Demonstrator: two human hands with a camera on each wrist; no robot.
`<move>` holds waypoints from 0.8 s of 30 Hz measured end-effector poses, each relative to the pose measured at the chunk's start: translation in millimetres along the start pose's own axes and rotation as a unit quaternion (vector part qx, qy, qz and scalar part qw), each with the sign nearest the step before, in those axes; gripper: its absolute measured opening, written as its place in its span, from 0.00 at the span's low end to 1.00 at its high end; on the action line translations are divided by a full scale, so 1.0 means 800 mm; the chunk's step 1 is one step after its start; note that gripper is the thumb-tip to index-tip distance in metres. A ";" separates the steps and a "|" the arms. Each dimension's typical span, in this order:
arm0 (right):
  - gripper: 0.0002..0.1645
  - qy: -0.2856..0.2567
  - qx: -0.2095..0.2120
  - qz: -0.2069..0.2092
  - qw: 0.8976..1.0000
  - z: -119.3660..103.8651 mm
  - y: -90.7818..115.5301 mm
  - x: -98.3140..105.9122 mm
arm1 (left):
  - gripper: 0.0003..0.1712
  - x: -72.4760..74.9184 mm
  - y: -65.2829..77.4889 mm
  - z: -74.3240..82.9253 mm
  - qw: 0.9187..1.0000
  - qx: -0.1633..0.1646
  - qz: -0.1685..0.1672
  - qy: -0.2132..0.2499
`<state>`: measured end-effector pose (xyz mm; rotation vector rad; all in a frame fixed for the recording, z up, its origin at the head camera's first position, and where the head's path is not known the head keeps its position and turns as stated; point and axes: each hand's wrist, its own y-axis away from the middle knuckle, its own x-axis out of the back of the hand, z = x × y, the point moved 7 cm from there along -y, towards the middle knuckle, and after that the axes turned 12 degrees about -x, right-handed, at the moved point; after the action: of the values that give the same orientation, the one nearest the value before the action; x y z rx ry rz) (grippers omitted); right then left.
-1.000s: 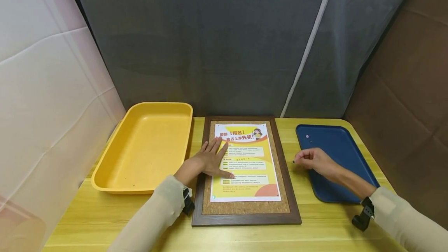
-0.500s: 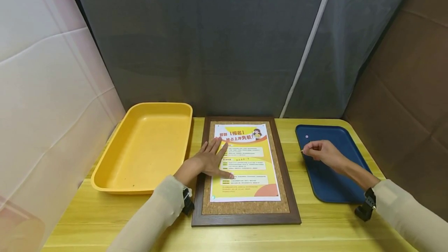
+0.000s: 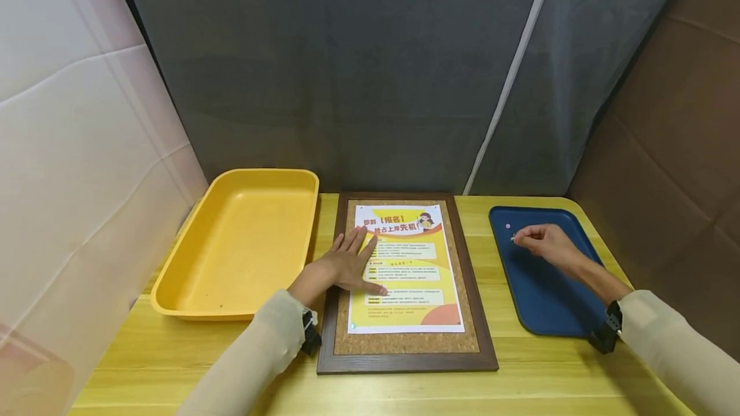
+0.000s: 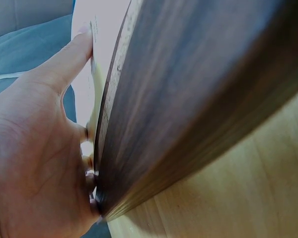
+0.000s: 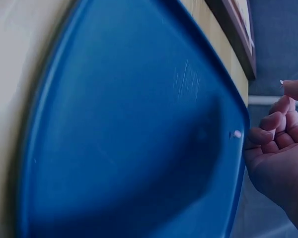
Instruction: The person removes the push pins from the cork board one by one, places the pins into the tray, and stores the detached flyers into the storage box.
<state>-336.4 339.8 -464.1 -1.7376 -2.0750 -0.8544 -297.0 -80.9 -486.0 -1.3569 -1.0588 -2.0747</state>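
My left hand lies with spread, straight fingers on a printed poster, pressing it against a framed cork board. In the left wrist view, the palm is beside the dark wooden frame. Over the blue tray, my right hand pinches a tiny pale pushpin between thumb and fingertips; most of it is hidden. In the right wrist view the hand shows curled fingers past the tray's edge. A pink pushpin lies near the tray's far left corner.
A large yellow tray stands left of the board on the wooden table. A grey curtain hangs behind, with a white panel at the left and a brown one at the right.
My right hand has moved right and away from the gap beside the board, to above the tray's far left part. The left hand and the poster have stayed in place.
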 end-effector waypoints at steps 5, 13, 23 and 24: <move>0.22 0.006 -0.016 0.016 1.000 0.013 -0.008 0.011 | 0.73 -0.002 0.000 0.000 1.000 0.002 -0.002 -0.002; 0.20 0.027 -0.022 0.033 0.999 0.025 -0.021 0.016 | 0.72 0.001 0.001 0.001 1.000 0.002 0.000 -0.007; 0.15 0.078 -0.025 0.050 0.995 0.026 -0.027 0.013 | 0.72 -0.002 0.000 0.000 1.000 0.006 -0.005 -0.011; 0.14 0.082 -0.026 0.052 0.995 0.027 -0.029 0.013 | 0.72 -0.002 0.000 0.000 1.000 0.006 -0.004 -0.010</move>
<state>-357.6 359.3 -480.6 -1.7228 -1.8562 -0.9925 -296.5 -80.7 -487.2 -1.3735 -1.0858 -2.0611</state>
